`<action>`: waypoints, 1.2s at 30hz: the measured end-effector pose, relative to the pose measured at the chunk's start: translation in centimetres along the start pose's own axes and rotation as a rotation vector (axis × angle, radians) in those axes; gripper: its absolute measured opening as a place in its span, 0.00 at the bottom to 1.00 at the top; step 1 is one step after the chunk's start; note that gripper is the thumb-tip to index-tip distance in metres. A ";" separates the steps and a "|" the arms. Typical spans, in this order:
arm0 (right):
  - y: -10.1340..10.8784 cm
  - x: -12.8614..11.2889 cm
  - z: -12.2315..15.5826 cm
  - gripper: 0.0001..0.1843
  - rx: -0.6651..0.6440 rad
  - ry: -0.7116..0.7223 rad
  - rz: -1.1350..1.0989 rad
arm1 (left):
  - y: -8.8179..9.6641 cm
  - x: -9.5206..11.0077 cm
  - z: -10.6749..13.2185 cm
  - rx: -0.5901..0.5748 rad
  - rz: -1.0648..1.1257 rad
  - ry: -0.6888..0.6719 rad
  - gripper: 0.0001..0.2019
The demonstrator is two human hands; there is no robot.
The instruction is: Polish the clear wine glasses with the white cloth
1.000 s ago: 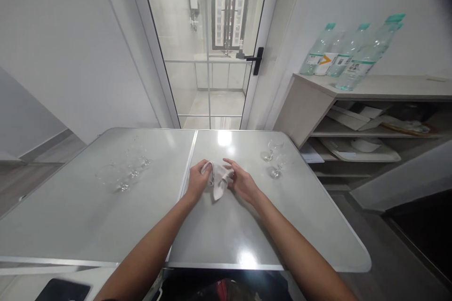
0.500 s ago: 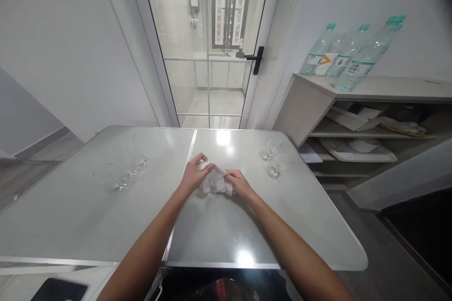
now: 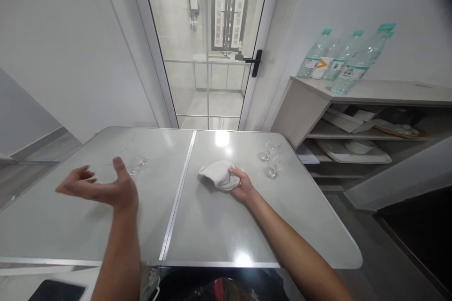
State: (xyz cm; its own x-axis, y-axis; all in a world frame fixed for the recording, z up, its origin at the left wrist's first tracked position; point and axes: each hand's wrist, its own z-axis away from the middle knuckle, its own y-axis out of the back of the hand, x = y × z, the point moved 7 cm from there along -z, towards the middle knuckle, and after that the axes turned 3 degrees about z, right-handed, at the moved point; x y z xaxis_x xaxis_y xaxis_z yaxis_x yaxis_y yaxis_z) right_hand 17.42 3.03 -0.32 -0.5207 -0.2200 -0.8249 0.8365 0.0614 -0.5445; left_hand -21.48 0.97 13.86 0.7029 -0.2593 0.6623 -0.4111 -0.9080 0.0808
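Note:
A white cloth (image 3: 218, 174) hangs bunched just over the middle of the table, pinched at its right end by my right hand (image 3: 243, 186). Over on the left, my left hand (image 3: 102, 188) is raised with thumb and fingers apart, holding nothing. It is close to a group of clear stemmed glasses (image 3: 143, 162) on the left half of the table, and hides part of them. Two more clear glasses (image 3: 271, 172) lie or stand towards the right edge; their thin outlines make the pose hard to tell.
The grey table (image 3: 212, 235) has a metal seam (image 3: 176, 202) across it. Clear plastic bottles (image 3: 348, 73) with green caps stand on a wooden shelf unit (image 3: 381, 91) at right. A glass door (image 3: 226, 75) closes off the far side. A dark phone-like object (image 3: 56, 290) lies at lower left.
My left hand has let go of the cloth and moved left towards the glasses, fingers spreading. My right hand still holds the cloth, which now droops to the left.

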 end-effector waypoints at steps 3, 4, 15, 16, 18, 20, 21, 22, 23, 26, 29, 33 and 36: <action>0.2 0.1 -0.5 0.18 -0.007 0.036 -0.026 | 2.4 -3.9 -0.5 0.089 -0.203 -0.059 0.52; 0.3 0.2 -0.7 0.18 -0.006 0.044 -0.032 | 2.4 -5.3 -0.4 0.052 -0.242 -0.043 0.55; 0.3 0.3 -1.1 0.20 0.004 0.040 -0.088 | 0.5 -10.6 1.4 -0.222 -0.133 0.335 0.37; 0.3 0.3 -1.1 0.20 0.011 0.044 -0.088 | 0.9 -10.3 1.3 -0.190 -0.127 0.315 0.35; 0.4 0.2 -1.1 0.20 0.032 0.060 -0.074 | 1.6 -8.6 1.2 -0.121 -0.122 0.222 0.36; 0.7 0.1 -1.2 0.20 0.069 0.085 -0.048 | 1.7 -5.6 1.4 -0.092 -0.117 0.082 0.39; 0.9 0.1 -1.3 0.19 0.087 0.097 -0.036 | 1.3 -3.8 1.6 -0.118 -0.101 0.015 0.39; 1.1 0.2 -1.4 0.19 0.102 0.106 -0.026 | 0.4 -2.0 2.0 -0.181 -0.056 -0.037 0.39; 1.3 0.3 -1.4 0.19 0.115 0.112 -0.018 | -0.8 -0.2 2.6 -0.260 -0.003 -0.068 0.38; 1.8 0.3 -1.4 0.20 0.171 0.163 0.034 | -6.3 4.6 6.0 -0.617 0.098 -0.173 0.31; 1.9 -0.8 -0.8 0.19 0.231 0.316 0.204 | -12.0 7.5 11.6 -0.999 0.061 -0.337 0.31; 0.1 -2.3 0.6 0.15 0.152 0.509 0.517 | -15.4 8.4 17.1 -1.122 0.039 -0.489 0.28; -1.2 -2.3 1.3 0.20 0.019 0.527 0.618 | -15.3 8.6 18.7 -1.086 0.086 -0.561 0.22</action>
State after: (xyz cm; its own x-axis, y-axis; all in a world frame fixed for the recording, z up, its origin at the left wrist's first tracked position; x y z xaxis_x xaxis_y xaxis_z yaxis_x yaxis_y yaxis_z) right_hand 17.80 2.16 2.43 0.0283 0.3357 -0.9416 0.9995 0.0044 0.0316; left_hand 1.71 6.49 4.34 0.6918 -0.6545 0.3050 -0.5503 -0.2045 0.8095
